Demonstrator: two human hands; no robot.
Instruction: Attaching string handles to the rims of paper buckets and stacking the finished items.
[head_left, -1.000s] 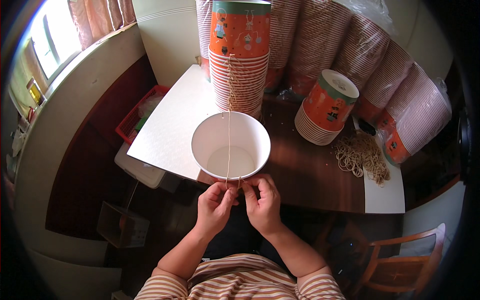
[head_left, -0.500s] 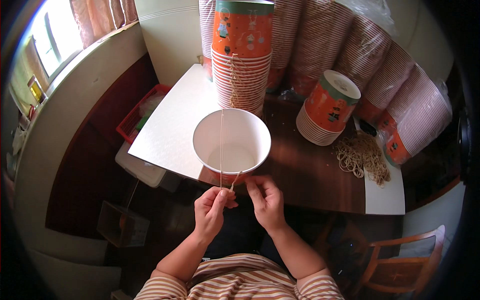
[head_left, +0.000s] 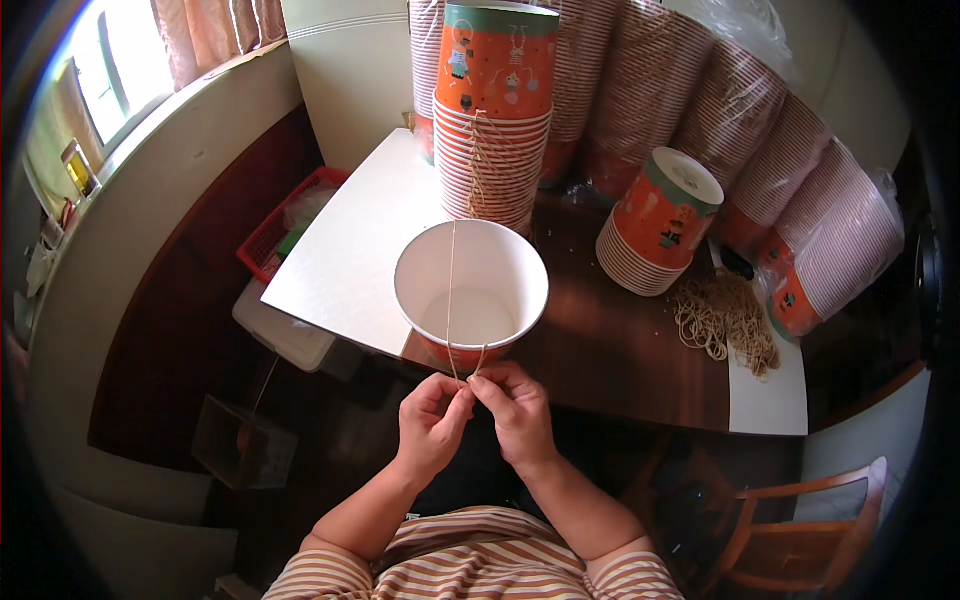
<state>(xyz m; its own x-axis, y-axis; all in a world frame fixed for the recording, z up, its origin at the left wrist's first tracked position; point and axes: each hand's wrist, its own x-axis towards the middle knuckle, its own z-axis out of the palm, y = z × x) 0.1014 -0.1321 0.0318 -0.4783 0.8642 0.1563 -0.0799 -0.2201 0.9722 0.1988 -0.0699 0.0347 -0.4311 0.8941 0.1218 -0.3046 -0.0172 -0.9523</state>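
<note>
A paper bucket [head_left: 520, 285], white inside and orange outside, stands upright at the table's near edge. A thin tan cord [head_left: 452, 270] runs over its opening from the far rim to my hands, and a second, shorter strand comes from the near rim. My left hand [head_left: 433, 425] is closed, pinching the long strand between thumb and fingers. Beside it my right hand [head_left: 513, 408] is closed on the shorter strand. The fingertips of both hands meet just below the bucket's near side; whether the strands are knotted there is hidden.
Behind the bucket rises a tall stack of upside-down orange buckets [head_left: 497, 75] with cords hanging down its side. A shorter stack [head_left: 660, 220] and a loose pile of cords [head_left: 730, 320] are to the right. Plastic-wrapped stacks [head_left: 650, 90] line the back. A wooden chair [head_left: 800, 530] stands lower right.
My right hand has moved left and now meets my left hand, taking the shorter strand between its fingers. The view has shifted slightly.
</note>
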